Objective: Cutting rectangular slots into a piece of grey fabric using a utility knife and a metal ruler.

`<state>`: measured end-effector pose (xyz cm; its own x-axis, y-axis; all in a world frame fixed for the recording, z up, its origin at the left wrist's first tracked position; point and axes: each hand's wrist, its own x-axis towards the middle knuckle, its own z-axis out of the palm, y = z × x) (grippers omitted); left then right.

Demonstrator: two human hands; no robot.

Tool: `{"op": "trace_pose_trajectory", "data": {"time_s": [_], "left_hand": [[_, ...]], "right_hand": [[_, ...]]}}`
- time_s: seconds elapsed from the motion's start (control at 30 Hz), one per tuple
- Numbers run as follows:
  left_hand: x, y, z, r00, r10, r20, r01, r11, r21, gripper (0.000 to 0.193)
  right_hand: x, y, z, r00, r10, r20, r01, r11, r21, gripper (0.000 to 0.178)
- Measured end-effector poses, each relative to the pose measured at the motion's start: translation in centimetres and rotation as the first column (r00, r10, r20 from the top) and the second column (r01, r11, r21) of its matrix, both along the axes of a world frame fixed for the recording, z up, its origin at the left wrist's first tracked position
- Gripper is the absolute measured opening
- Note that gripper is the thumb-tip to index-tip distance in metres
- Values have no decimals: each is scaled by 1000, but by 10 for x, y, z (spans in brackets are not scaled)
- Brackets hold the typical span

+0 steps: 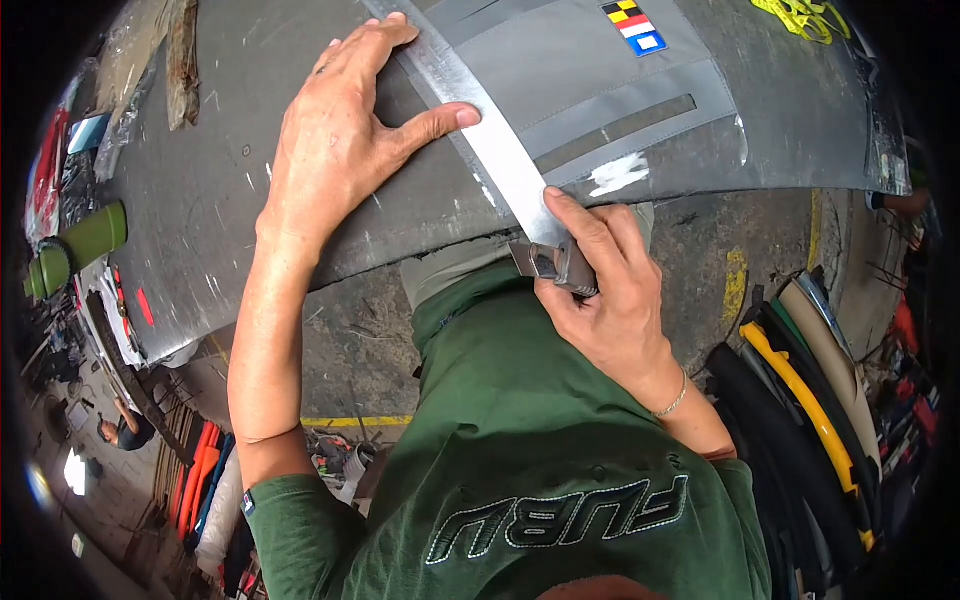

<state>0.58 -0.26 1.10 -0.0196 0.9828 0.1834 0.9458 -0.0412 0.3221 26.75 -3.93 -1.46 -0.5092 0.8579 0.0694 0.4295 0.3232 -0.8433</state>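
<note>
A long, flat metal ruler (497,140) runs slantwise across grey fabric (575,75) on the dark worktable (225,205). My left hand (335,140) lies on its left side, fingers stretched forward, fingertips and thumb pressing on the ruler's edge. At the ruler's near end, by the table edge, my right hand (622,285) is closed around a small metal tool (570,268) with a squarish plate at its left end. Its exact kind I cannot make out. The right index finger reaches onto the ruler. A colourful flag patch (635,28) sits on the fabric.
A green bottle-like cylinder (95,238) is at the table's left edge. Yellow cord (803,18) lies at the far right. Rolls of material (800,385) lean at the lower right, with orange rolls (198,475) at the lower left. Another person (128,428) is at far left.
</note>
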Motion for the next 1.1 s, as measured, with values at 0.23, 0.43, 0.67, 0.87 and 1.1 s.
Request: {"op": "trace_pose_trajectory", "data": {"time_s": [0.23,0.43,0.67,0.87,1.1], "left_hand": [[-3,-1,-3,1000,-15,-6,15,1000,4,80],[0,-1,0,1000,14,5,-14,1000,-13,78],[-10,-3,-9,990,-68,-123,75,996,52,69],[-1,-3,2,997,-82,-13,82,997,3,66],[3,-6,11,997,-80,-2,80,997,-20,61]], "right_hand": [[-2,0,0,1000,-3,21,2,1000,19,67],[-1,-1,0,1000,-3,14,3,1000,16,68],[4,2,4,998,41,41,-40,999,-25,66],[23,8,33,993,-74,94,87,986,-140,59],[27,25,47,995,-80,63,83,995,-57,46]]}}
